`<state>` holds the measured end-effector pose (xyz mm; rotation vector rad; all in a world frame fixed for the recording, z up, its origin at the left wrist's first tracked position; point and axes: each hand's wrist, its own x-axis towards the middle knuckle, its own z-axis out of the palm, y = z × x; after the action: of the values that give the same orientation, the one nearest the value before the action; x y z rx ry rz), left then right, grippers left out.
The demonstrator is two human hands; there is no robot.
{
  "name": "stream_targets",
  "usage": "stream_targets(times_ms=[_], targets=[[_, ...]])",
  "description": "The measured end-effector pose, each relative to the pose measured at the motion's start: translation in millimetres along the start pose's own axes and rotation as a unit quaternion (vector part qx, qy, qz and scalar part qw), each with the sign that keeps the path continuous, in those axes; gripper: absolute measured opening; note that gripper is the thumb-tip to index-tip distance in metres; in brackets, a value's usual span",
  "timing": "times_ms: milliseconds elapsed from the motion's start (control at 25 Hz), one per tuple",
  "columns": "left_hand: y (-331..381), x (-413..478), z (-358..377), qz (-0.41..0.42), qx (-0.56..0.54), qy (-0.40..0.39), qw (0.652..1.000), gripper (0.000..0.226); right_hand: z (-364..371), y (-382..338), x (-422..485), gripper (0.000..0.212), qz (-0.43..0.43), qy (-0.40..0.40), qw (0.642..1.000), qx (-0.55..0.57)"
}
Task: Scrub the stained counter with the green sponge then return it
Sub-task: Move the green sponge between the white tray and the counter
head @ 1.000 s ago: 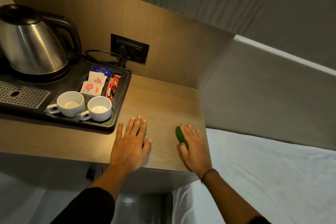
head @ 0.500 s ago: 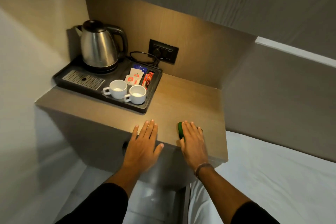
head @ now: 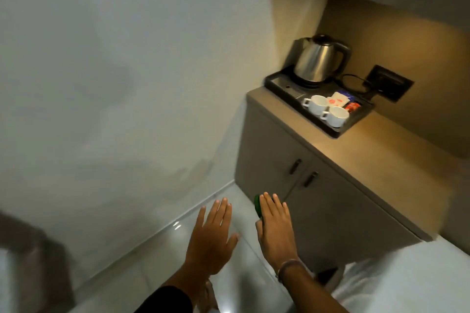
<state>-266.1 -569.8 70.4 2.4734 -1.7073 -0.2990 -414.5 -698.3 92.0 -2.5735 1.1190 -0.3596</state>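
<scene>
The green sponge (head: pixel 258 205) shows as a thin green edge under the fingers of my right hand (head: pixel 274 226), which holds it flat-palmed in the air, low in front of the cabinet. My left hand (head: pixel 211 239) hovers beside it, fingers spread, holding nothing. Both hands are off the wooden counter (head: pixel 368 145), which now lies up and to the right, well away from them. Most of the sponge is hidden by my right hand.
A black tray (head: pixel 338 132) on the counter's left end carries a steel kettle (head: pixel 318 61), two white cups (head: pixel 328 109) and sachets. A wall socket (head: pixel 389 86) sits behind. Cabinet doors with dark handles (head: pixel 302 173) face me. White bedding (head: pixel 407 282) lies at lower right, glossy floor below.
The view has pulled back and swung left. Both hands have come off the counter and now hang over the floor, the right still holding the sponge.
</scene>
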Motion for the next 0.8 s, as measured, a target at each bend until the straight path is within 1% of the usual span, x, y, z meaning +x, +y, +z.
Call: stream_targets(times_ms=[120, 200, 320, 440, 520, 640, 800], targets=[[-65.6, -79.5, -2.7, -0.112, 0.014, 0.010, 0.994, 0.080, 44.0, -86.4, -19.8, 0.064, -0.079, -0.046, 0.996, 0.024], [-101.8, -124.8, -7.3, -0.172, 0.018, 0.014, 0.985, 0.078, 67.5, -135.9, -31.7, 0.063, -0.129, -0.076, 0.988, 0.034], [-159.4, -202.3, -9.0, -0.262, 0.012, 0.019, 0.965, 0.079, 102.5, -223.9, -56.2, 0.063, -0.219, -0.123, 0.967, 0.046], [-215.3, -274.4, -11.8, -0.348, -0.017, 0.023, 0.937, 0.083, 137.6, -310.0, -85.3, 0.063, -0.295, -0.161, 0.940, 0.066], [-250.3, -316.9, -14.9, -0.383, -0.030, 0.026, 0.923, 0.084, 159.5, -362.8, -105.0, 0.063, -0.332, -0.175, 0.924, 0.079], [-309.0, -372.4, -20.9, -0.413, -0.030, 0.032, 0.910, 0.082, 189.9, -440.6, -127.0, 0.063, -0.363, -0.194, 0.908, 0.084], [-394.5, -419.9, -22.6, -0.428, -0.026, 0.037, 0.903, 0.080, 236.5, -524.4, -136.0, 0.063, -0.372, -0.199, 0.904, 0.068]])
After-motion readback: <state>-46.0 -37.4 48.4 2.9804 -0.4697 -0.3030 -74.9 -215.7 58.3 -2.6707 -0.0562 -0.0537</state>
